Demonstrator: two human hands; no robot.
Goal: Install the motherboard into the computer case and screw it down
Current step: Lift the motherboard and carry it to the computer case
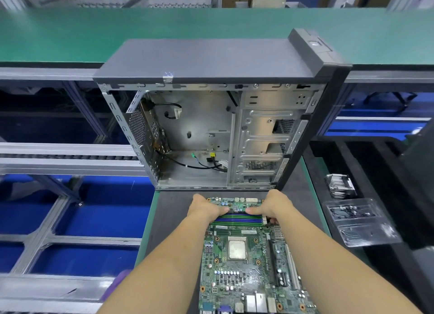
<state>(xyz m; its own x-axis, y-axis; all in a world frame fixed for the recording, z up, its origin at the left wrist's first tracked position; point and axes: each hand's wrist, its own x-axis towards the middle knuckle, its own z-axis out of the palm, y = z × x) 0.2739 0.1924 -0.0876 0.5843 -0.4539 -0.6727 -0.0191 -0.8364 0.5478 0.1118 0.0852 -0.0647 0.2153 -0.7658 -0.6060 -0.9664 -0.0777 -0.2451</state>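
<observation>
**Motherboard at the case mouth**

The motherboard [246, 262] lies flat on the dark mat [176, 219], just before the open computer case [211, 116] (side panel off). Left hand [206, 208] and right hand [272, 206] grip its far edge, thumbs pressed onto the memory slots [239, 218].

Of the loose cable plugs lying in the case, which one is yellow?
The plug near the middle of the case floor, just right of the green plug. The black plug sits just below it; the upper-left one is pale.
</observation>
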